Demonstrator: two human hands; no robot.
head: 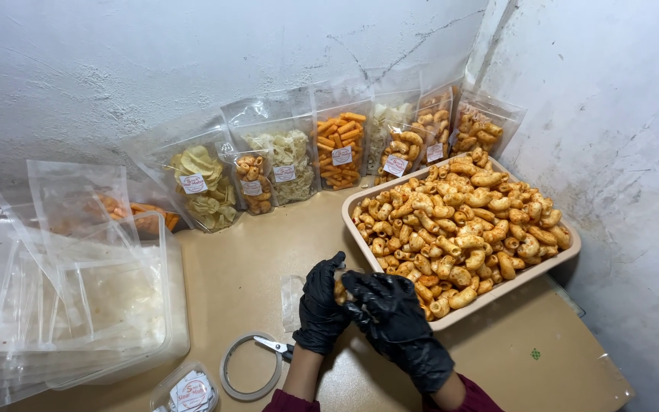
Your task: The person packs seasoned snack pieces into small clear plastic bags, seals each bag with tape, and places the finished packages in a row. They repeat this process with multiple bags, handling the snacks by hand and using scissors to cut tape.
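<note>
Head view looks down on a few curled orange snack pieces (pixel 339 288) pinched between two black-gloved hands, just in front of the near rim of the beige tray (pixel 360 200) they seem to have come from. The left hand (pixel 320 305) has its fingers curled closed around those pieces, thumb up, and the edge of a small clear pouch (pixel 293 299) shows just to its left, probably held open low so that the pieces drop straight in; whether the hand grips the pouch itself cannot be told. The right hand (pixel 394 320) lies over and beside the left, fingers bent narrow and touching the same pieces, as if feeding them across. The tray is heaped with curled snacks (pixel 459 229) and sits close at the right, within easy reach of both hands. Near the wrists lie a ring of tape (pixel 226 374) and small scissors (pixel 276 347), kept handy on the tan tabletop (pixel 245 267). A round lidded tub of labels (pixel 188 391) sits at the bottom edge. At left a clear plastic bin (pixel 173 305) holds stacked empty pouches (pixel 55 267). Filled, labelled pouches (pixel 284 164) of assorted chips stand propped against the white wall (pixel 154 61), upright so they stay out of the working space.
</note>
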